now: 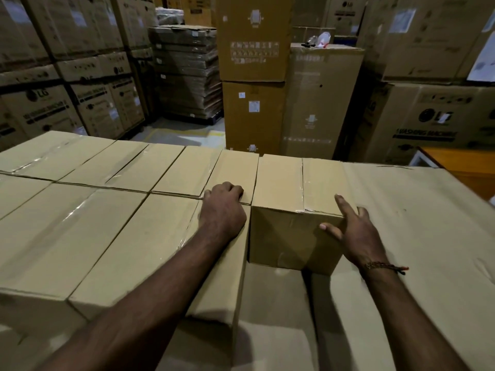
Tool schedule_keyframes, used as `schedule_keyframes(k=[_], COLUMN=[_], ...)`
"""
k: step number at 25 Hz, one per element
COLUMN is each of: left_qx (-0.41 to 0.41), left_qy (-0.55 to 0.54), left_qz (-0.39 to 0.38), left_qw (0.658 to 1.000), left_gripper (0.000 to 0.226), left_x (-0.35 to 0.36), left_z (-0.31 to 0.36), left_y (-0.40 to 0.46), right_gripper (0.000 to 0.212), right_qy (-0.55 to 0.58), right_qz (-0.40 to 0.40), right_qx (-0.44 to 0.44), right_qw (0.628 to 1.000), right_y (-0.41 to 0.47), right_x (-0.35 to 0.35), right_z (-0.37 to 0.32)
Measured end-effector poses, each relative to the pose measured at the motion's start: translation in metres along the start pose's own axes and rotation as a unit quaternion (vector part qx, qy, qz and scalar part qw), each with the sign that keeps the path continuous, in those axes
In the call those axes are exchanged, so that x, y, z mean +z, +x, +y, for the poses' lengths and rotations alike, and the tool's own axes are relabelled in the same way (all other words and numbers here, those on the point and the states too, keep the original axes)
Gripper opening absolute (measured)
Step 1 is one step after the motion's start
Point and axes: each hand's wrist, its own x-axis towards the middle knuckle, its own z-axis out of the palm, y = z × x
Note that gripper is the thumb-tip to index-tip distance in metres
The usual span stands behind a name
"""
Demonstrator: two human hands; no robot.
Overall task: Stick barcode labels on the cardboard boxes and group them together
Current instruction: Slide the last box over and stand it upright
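Warehouse stacks of big cartons ring a cardboard-covered surface. At 9 o'clock, grouped boxes sit tight together. The left hand rests there, clenched; the right hand, fingers spread, presses 1 loose box at center. No labels visible; labelling seems left.

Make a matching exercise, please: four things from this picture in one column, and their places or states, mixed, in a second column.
Things:
1. left hand
2. right hand
3. thread bracelet
4. flat cardboard sheet

Places or states:
A. lies under the single box, at the right
B. fingers curled, on top of the grouped boxes
C. around the right wrist
D. fingers spread on the near right corner of the single box

Pairs: 1-B, 2-D, 3-C, 4-A. The single box stands at the right end of the grouped boxes.
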Motion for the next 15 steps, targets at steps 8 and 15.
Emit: schedule_keyframes(k=[8,15], left_qx=[0.003,0.001], left_qy=[0.006,0.023], left_qz=[-0.008,-0.024], left_qw=[1.000,0.999], left_gripper=[0.044,0.044], left_x=[0.000,-0.001], left_z=[0.000,0.003], left_y=[-0.002,-0.001], right_gripper=[0.086,0.088], right_qy=[0.004,-0.012], right_qz=[-0.033,-0.046], right_qx=[-0.024,-0.017], right_qw=[0.999,0.999], right_y=[0.013,0.018], right_x=[-0.004,-0.005], right_z=[0.007,0.008])
